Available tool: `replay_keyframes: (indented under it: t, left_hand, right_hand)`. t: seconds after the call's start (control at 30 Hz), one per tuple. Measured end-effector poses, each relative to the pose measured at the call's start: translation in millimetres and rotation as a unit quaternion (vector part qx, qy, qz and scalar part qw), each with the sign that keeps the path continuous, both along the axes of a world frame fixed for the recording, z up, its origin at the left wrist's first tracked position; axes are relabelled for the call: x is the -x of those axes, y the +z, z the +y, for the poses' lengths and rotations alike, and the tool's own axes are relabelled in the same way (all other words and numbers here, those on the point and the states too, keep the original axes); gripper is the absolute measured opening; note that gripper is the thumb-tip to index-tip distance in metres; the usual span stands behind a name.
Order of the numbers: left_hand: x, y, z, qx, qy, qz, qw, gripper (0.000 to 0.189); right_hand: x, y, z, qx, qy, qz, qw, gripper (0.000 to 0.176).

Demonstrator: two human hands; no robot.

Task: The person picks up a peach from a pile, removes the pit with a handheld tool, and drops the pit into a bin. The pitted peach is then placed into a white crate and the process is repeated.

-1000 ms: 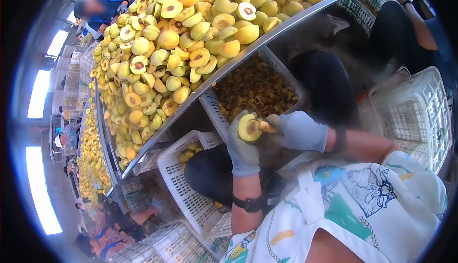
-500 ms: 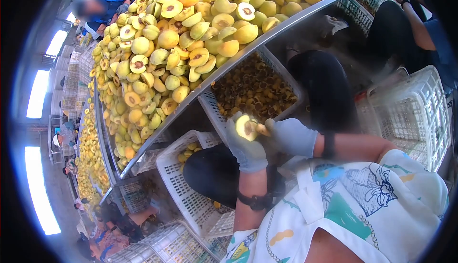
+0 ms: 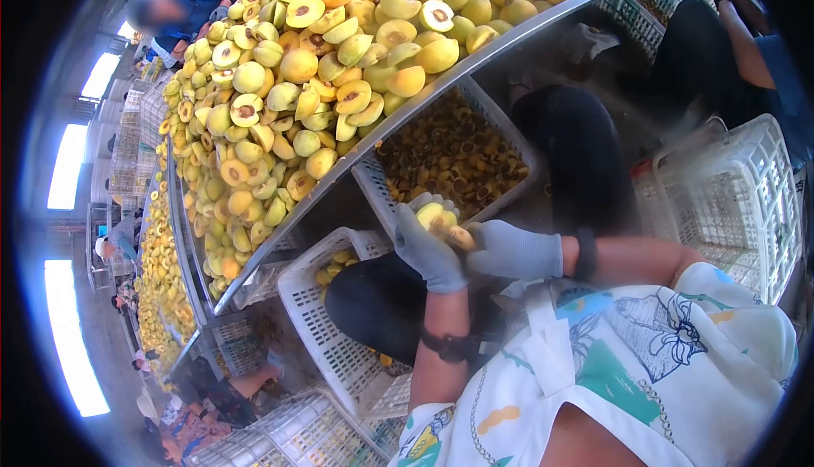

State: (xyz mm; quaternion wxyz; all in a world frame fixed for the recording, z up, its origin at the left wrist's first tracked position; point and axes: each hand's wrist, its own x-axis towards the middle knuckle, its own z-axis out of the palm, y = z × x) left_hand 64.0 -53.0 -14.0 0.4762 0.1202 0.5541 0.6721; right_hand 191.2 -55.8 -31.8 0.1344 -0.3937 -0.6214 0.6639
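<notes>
My left hand (image 3: 428, 251), in a grey glove, is closed around a halved yellow peach (image 3: 433, 216), above the edge of a crate of pits. My right hand (image 3: 519, 248), gloved the same way, is closed, with its fingertips right at the peach half. A small tan-orange piece (image 3: 460, 237) shows between the two hands. I cannot tell what the right fingers grip. Just beyond the hands stands the white crate (image 3: 500, 206), holding many brown pit pieces with flesh on them.
A metal-edged table (image 3: 356, 155) carries a large heap of halved peaches (image 3: 331, 69). Another white crate (image 3: 326, 357), with some fruit, stands by my left leg. A white crate (image 3: 755, 187) is at the right. Other people sit nearby, one with a dark sleeve (image 3: 776, 64) at the right.
The peach half has tilted, so its cut face shows less. My left hand has shifted slightly left and up, and the tan-orange piece sits a little lower.
</notes>
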Motion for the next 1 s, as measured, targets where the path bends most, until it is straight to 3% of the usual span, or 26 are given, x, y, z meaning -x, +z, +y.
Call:
replay_keyframes:
  t: [0.1, 0.23, 0.33, 0.43, 0.5, 0.6, 0.73, 0.77, 0.83, 0.9, 0.93, 0.97, 1.0]
  left_hand:
    - [-0.5, 2.1, 1.0, 0.014, 0.001, 0.013, 1.000, 0.036]
    - [1.1, -3.4, 0.7, 0.034, -0.014, 0.021, 0.999, 0.037]
    - [1.0, -14.2, -0.4, -0.008, -0.022, 0.174, 0.984, 0.038]
    - [4.9, -5.9, 2.9, 0.032, -0.082, -0.032, 0.996, 0.038]
    - [4.9, -10.6, 1.1, 0.036, -0.088, -0.093, 0.991, 0.038]
    - [1.2, -8.2, 1.9, 0.026, -0.057, -0.167, 0.984, 0.038]
    - [34.1, -17.4, 5.3, -0.079, -0.007, -0.166, 0.983, 0.036]
    - [42.8, -1.9, -1.1, -0.088, 0.008, -0.156, 0.984, 0.034]
    - [63.0, 29.0, -14.9, -0.083, 0.071, -0.020, 0.994, 0.032]
    - [104.8, 44.7, -49.6, -0.108, 0.058, 0.334, 0.935, 0.023]
    - [125.8, 59.4, -68.4, -0.050, 0.068, 0.569, 0.818, 0.024]
    - [146.9, 74.6, -86.3, 0.013, 0.075, 0.762, 0.644, 0.026]
    - [177.7, 73.5, -103.5, 0.105, 0.066, 0.772, 0.623, 0.028]
  right_hand:
    - [-3.4, 14.3, -0.7, 0.102, -0.022, 0.040, 0.994, 0.037]
    - [-5.1, 14.2, 0.7, 0.140, -0.018, 0.040, 0.989, 0.035]
    - [-8.0, 14.3, -1.7, 0.241, -0.019, 0.117, 0.963, 0.025]
    - [-13.6, 17.4, 2.0, 0.403, 0.000, 0.215, 0.889, 0.015]
    - [-15.7, 12.3, 3.4, 0.497, 0.008, 0.259, 0.828, 0.015]
    - [-22.4, 2.6, 6.1, 0.544, 0.052, 0.326, 0.771, 0.016]
    - [-27.2, -3.3, 16.8, 0.512, 0.034, 0.337, 0.789, 0.014]
    - [-27.1, -6.3, 20.5, 0.445, -0.018, 0.274, 0.852, 0.014]
    - [-21.6, -27.5, 26.4, 0.292, -0.119, 0.145, 0.938, 0.016]
    - [-19.7, -56.9, 31.7, 0.118, -0.123, 0.027, 0.985, 0.025]
    - [-20.7, -51.1, 33.8, 0.032, -0.116, -0.052, 0.991, 0.027]
    - [-21.5, -42.0, 37.0, -0.057, -0.108, -0.131, 0.984, 0.029]
    - [-21.9, -25.3, 37.8, -0.063, -0.087, -0.167, 0.980, 0.033]
